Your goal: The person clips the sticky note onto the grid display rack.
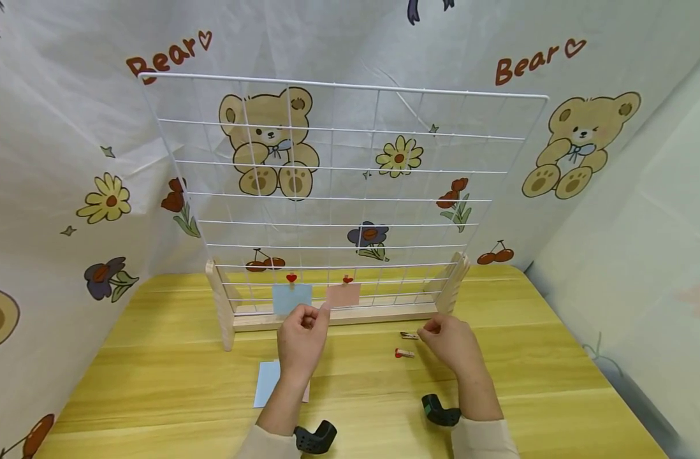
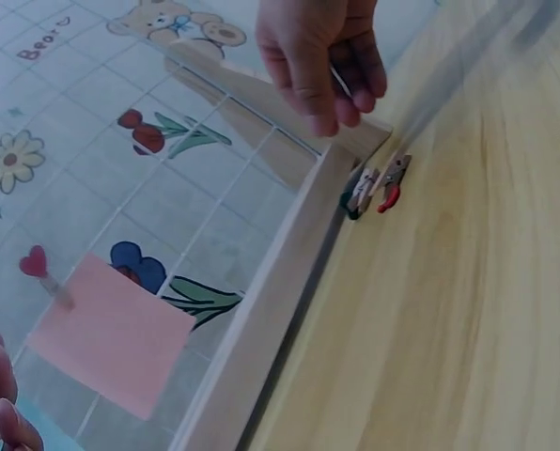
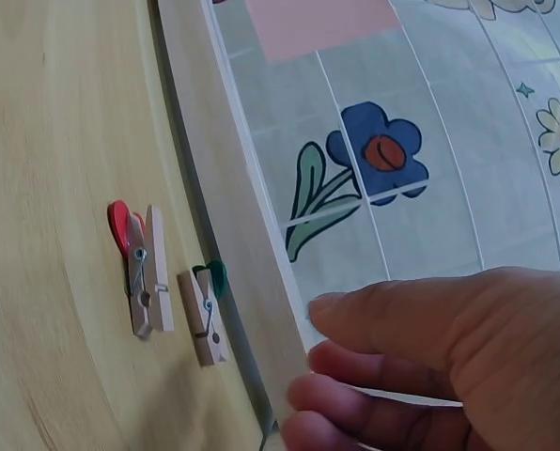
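A blue paper (image 1: 292, 297) and a pink paper (image 1: 343, 295) hang low on a white wire grid (image 1: 350, 246), each under a clothespin with a red heart. My left hand (image 1: 304, 335) is just in front of their lower edges, its fingers loosely bent, with nothing visible between them. To the right, my right hand (image 1: 450, 341) hovers near two small wooden clothespins on the table, its fingers relaxed and holding nothing. One clothespin (image 3: 146, 272) carries a red piece, the other clothespin (image 3: 205, 315) a green one.
The grid stands in a wooden base (image 1: 338, 320) on a wood-grain table (image 1: 172, 382). Another blue paper (image 1: 266, 386) lies in front, partly under my left forearm, with a bit of pink paper (image 1: 306, 393) beside it. Behind hangs a bear-printed cloth (image 1: 350, 51).
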### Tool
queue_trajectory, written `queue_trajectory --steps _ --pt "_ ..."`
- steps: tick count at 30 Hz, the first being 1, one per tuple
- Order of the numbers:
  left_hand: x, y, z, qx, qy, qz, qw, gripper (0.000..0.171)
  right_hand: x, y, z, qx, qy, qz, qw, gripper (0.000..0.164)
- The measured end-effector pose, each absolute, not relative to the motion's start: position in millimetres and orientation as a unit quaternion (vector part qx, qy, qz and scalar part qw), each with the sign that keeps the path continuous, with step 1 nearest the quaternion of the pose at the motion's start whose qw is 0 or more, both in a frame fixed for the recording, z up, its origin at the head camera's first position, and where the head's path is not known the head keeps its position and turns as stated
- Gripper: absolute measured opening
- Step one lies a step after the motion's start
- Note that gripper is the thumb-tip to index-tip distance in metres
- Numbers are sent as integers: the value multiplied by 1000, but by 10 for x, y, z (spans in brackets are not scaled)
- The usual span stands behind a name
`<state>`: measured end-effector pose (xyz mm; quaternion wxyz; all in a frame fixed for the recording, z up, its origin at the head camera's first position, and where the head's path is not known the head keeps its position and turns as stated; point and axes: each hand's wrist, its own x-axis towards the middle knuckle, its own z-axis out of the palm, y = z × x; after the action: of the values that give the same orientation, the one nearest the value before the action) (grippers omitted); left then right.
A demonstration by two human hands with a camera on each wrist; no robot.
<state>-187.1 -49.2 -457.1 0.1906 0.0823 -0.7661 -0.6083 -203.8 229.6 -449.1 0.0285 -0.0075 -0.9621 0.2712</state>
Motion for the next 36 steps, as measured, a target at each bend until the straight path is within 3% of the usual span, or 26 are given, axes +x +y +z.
queue_trajectory --steps 5,22,29,36 --pt "-1807 -578 -4500 78 -767 -611 182 27 -2046 2324 -4510 -7 -963 269 5 13" --pt "-1698 -1082 -4544 55 -848 -521 82 16 -2051 2338 -4547 9 -961 271 -61 17" --pt "-1687 -1368 -4600 13 -887 -461 26 12 -2055 2325 -4541 6 -958 277 -76 19" --pt "-1629 -1640 -4583 10 -910 -409 -62 26 -2055 2318 -4539 13 -959 271 -78 20"
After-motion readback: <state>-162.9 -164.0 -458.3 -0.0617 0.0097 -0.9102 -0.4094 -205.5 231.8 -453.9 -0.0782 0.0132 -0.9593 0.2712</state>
